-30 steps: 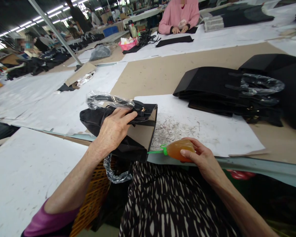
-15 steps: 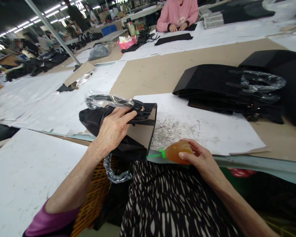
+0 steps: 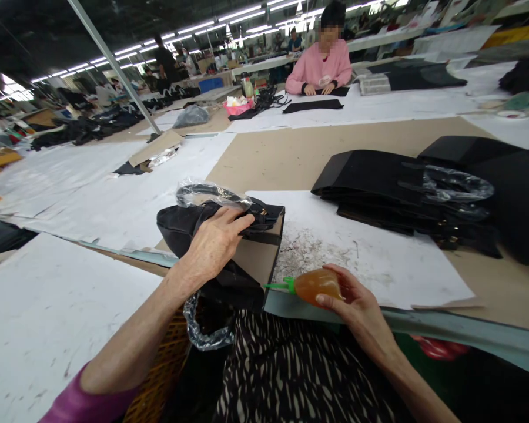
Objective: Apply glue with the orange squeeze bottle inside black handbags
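A black bag (image 3: 180, 226) lies at the table's near edge, its handles wrapped in clear plastic and its beige panel (image 3: 258, 258) facing right. My left hand (image 3: 218, 241) grips the bag's upper side, fingers bent over the black material near a handle. In my right hand (image 3: 350, 294) is a squeeze bottle (image 3: 317, 286) of amber liquid, lying on its side. Its thin green nozzle points left, with the tip at the dark right edge of the bag's panel. Whether the tip touches the edge is too small to tell.
Black bags (image 3: 374, 182) with plastic-wrapped handles are stacked on the right. A stained white sheet (image 3: 379, 270) lies beneath the bottle. Across the table sits a person in pink (image 3: 320, 67), hands on black pieces. An orange basket (image 3: 158, 364) stands below the near edge.
The view has tilted up, so the table and hands appear lower. The nozzle tip sits slightly higher along the panel's edge. Both hands keep their holds.
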{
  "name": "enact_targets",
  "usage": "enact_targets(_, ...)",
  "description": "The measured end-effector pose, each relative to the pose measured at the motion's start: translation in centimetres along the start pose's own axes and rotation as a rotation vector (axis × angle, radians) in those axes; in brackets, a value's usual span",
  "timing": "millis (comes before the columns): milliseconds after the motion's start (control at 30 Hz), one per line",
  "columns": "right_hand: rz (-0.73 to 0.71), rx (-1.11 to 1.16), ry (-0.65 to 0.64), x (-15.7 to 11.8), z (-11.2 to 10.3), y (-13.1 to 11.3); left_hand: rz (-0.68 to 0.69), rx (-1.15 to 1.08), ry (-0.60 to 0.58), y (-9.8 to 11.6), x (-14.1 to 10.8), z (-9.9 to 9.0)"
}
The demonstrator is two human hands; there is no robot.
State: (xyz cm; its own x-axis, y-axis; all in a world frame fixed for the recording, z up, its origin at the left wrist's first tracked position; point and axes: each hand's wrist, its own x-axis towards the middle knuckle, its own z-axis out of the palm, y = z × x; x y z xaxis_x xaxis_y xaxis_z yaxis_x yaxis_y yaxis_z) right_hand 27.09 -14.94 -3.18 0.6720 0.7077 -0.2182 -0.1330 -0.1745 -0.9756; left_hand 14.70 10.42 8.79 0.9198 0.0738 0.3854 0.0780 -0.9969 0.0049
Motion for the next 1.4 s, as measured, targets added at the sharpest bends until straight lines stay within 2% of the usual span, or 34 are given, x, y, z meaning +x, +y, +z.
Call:
enact_targets(367,-0.343,-0.399,0.173,5.0,-0.4,-0.2,-0.04,-0.006,-0.033,-0.4,0.3,-0.2)
enact_targets(567,-0.562,-0.518,0.167,6.1,0.0,-1.2,-0.034,-0.031,-0.059,-0.7,0.7,-0.5)
enact_targets(733,-0.661,-0.599,0.127,6.1,0.4,-1.9,-0.02,-0.058,-0.076,-0.9,1.1,-0.7)
enact_targets(933,-0.717,-0.649,0.134,6.6,0.5,-2.1,-0.043,-0.072,-0.088,-1.0,1.2,-0.9)
enact_targets(1167,-0.736,-0.642,0.164,8.8,0.3,-2.5,-0.079,-0.076,-0.146,-0.7,1.4,-1.2)
enact_targets(1400,-0.659,-0.539,0.217,9.9,0.1,-3.1,-0.067,-0.072,-0.118,-1.0,1.3,-0.9)
